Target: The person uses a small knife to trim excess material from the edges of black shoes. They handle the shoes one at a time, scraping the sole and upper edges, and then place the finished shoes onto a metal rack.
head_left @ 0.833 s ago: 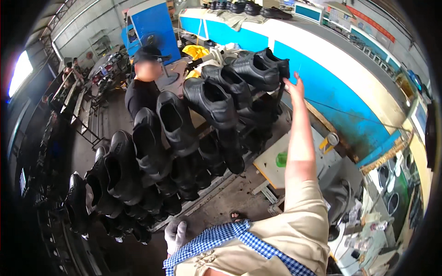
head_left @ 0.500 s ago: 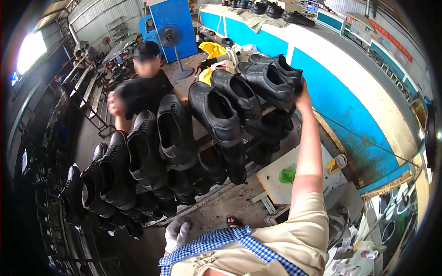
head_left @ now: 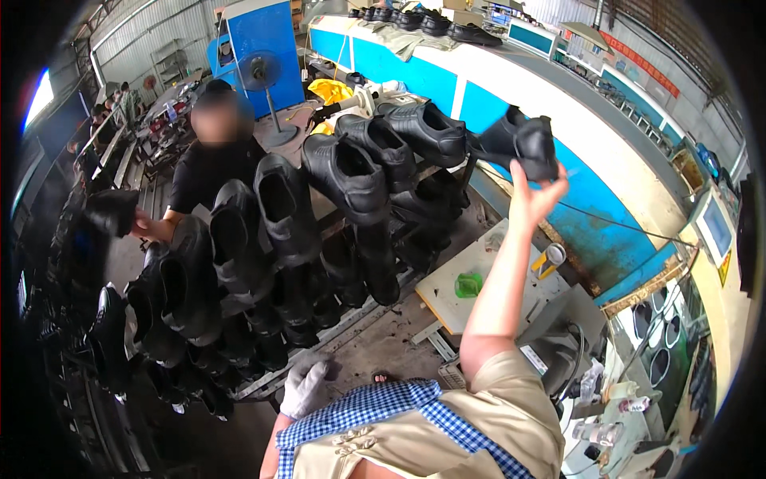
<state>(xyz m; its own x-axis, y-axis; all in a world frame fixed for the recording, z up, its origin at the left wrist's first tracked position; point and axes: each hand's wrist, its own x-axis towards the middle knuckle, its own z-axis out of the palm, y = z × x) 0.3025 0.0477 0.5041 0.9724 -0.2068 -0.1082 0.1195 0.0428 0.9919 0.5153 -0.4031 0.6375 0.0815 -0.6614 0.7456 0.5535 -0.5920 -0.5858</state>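
Note:
My bare right hand (head_left: 536, 191) is raised beyond the right end of the rack, gripping a black shoe (head_left: 533, 146) from below by its heel end. The shoe is tilted and slightly blurred. A row of black lace-up shoes (head_left: 343, 177) lines the rack's top, heels toward me, with more shoes underneath. The nearest one to my right hand is the black shoe at the row's end (head_left: 427, 132). Down by my apron, my left hand (head_left: 303, 389), in a whitish glove, has its fingers curled together; nothing shows in it.
Across the rack, a co-worker in black (head_left: 214, 164) holds another dark shoe (head_left: 110, 211). A blue-sided conveyor (head_left: 590, 215) runs along the right. Below my right arm stands a small white table (head_left: 439, 291) with a green cup (head_left: 468, 285) and a yellow-and-white roll (head_left: 548, 260). A fan (head_left: 267, 88) stands behind.
My right hand has lifted the shoe off the row's right end and moved it up, away from the rack. The co-worker's hand now holds a shoe at the left. My view has shifted right.

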